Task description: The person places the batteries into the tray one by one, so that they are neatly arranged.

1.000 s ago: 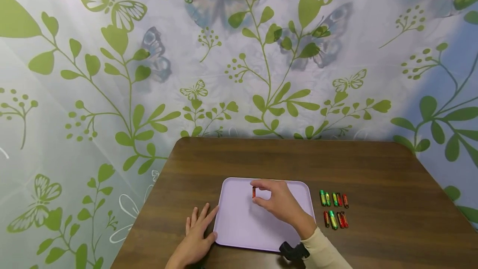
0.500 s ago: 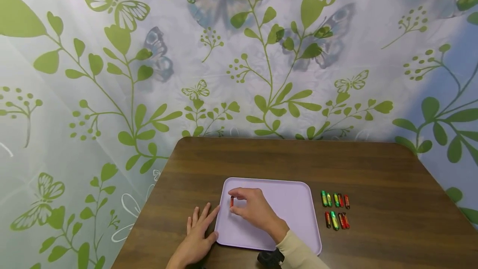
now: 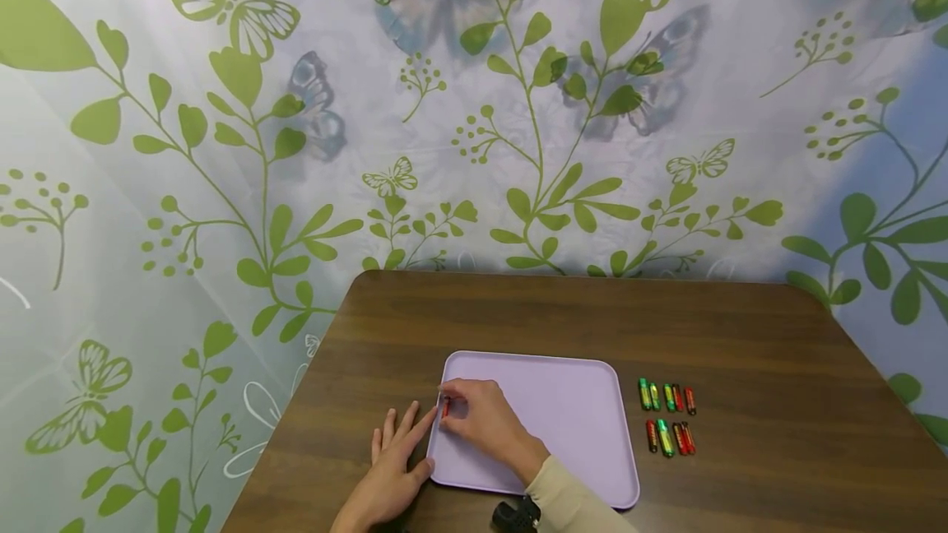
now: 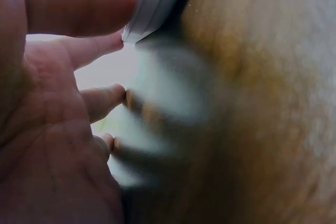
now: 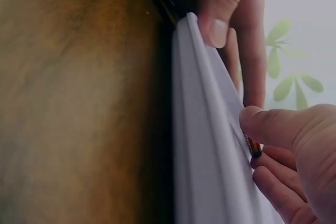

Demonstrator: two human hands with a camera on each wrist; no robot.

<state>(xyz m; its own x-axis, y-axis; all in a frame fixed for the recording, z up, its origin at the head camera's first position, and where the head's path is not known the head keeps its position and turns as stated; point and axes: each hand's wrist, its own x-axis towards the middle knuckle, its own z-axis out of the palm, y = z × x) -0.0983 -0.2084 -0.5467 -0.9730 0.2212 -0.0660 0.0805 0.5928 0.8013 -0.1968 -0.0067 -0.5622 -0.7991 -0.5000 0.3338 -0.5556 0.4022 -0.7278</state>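
My right hand [image 3: 485,426] pinches a small red and black battery [image 3: 446,407] between thumb and fingertips, low over the left side of the lilac tray [image 3: 548,426]. In the right wrist view the battery's dark end [image 5: 255,149] shows below the thumb, just inside the tray's rim. My left hand [image 3: 392,467] rests on the table with fingers spread, its thumb and index finger at the tray's left edge. The left wrist view shows that hand's fingers [image 4: 79,9] against the tray's corner [image 4: 152,11].
Several red and green batteries [image 3: 666,438] lie in two rows on the brown wooden table [image 3: 755,352], right of the tray. A patterned cloth [image 3: 474,105] with leaves and butterflies hangs behind the table. A black device [image 3: 516,514] sits at my right wrist.
My right hand has carried the battery left across the tray, from near its upper middle to its left edge, and lower. My left hand has stayed in place.
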